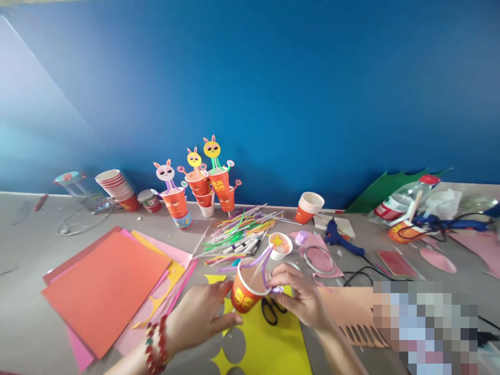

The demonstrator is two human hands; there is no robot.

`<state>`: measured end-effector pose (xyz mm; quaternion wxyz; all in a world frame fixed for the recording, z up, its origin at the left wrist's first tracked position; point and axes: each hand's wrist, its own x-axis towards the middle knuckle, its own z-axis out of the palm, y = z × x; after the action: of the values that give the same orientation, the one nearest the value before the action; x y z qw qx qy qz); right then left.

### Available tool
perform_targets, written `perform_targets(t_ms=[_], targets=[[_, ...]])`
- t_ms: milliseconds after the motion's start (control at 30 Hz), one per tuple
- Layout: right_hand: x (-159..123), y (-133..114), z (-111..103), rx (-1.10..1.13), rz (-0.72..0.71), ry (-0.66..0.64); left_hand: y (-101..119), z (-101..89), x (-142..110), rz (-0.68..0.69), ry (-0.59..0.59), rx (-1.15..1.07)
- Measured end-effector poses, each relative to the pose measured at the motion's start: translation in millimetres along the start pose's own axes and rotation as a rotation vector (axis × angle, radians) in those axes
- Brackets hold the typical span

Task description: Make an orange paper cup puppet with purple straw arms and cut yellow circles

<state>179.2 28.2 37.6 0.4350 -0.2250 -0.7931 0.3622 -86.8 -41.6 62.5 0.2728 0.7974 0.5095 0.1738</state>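
My left hand (199,315), with red beads round its wrist, grips a red paper cup (241,301) with gold print. The cup is tilted, its mouth facing up and partly towards me. Purple pipe cleaners (266,258) rise bent from inside it, and one sticks out to the left. At the cup's right rim, my right hand (299,294) has its fingers closed on a purple pipe cleaner end. Beneath the cup lie a yellow sheet (283,344) with round cut-outs and black-handled scissors (270,315), partly hidden.
Finished cup figures (174,203) with rabbit heads stand at the back. Behind the cup is a pile of coloured stems (238,229) and markers. Coloured paper sheets (109,286) lie left. A blue glue gun (341,239), its cord and a bottle (406,198) are right.
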Motion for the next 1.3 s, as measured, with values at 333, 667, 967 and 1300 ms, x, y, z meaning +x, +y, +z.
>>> perform_targets(t_ms=[333,667,967,1300], targets=[[6,-13,18,0.013,0.004,0.096,51,2.6,12,0.356,0.522,0.351],[4,-14,30,0.083,0.038,0.14,43,25.9,24,0.295,0.595,0.288],[7,-19,34,0.123,0.017,0.2,44,23.9,33,0.393,0.621,0.191],[5,-27,4,-0.015,0.002,0.109,45,10.5,30,0.434,0.644,0.151]])
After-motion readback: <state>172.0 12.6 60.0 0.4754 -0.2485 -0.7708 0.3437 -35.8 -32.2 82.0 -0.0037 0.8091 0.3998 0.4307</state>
